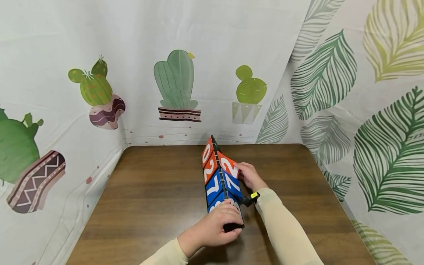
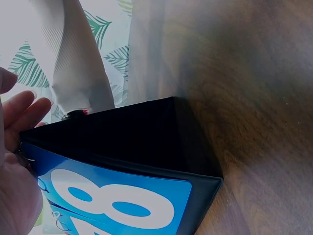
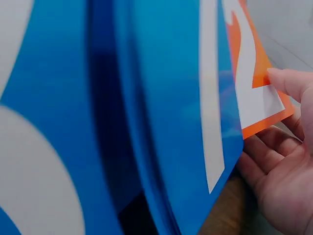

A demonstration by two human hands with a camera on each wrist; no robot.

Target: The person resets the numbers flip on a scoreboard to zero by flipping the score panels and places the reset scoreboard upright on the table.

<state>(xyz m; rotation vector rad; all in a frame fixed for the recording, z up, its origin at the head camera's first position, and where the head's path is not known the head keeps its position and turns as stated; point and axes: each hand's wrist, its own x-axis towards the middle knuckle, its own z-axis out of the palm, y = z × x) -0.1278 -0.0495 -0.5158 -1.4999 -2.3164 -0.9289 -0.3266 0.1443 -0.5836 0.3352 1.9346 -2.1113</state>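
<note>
A tent-shaped flip scoreboard (image 1: 213, 186) stands lengthwise on the table, its ringed ridge running away from me. White numbers show on red and blue cards down both slopes. My right hand (image 1: 252, 177) pinches the outer corner of a red card (image 3: 266, 105) marked 2, thumb on its face and fingers beneath. That card stands lifted off the right slope, beside a blue card (image 3: 217, 98). At the near end, my left hand (image 1: 220, 222) holds the ridge with fingers curled over the top. The left wrist view looks into the scoreboard's dark open end (image 2: 142, 137), beside a blue 8 card (image 2: 122, 196).
The brown wooden table (image 1: 149, 191) extends to both sides of the scoreboard. Behind its far edge hangs a white cloth (image 1: 139, 73) printed with cacti, and a leaf-patterned cloth (image 1: 331, 136) hangs on the right. A black strap piece (image 1: 250, 199) sits at my right wrist.
</note>
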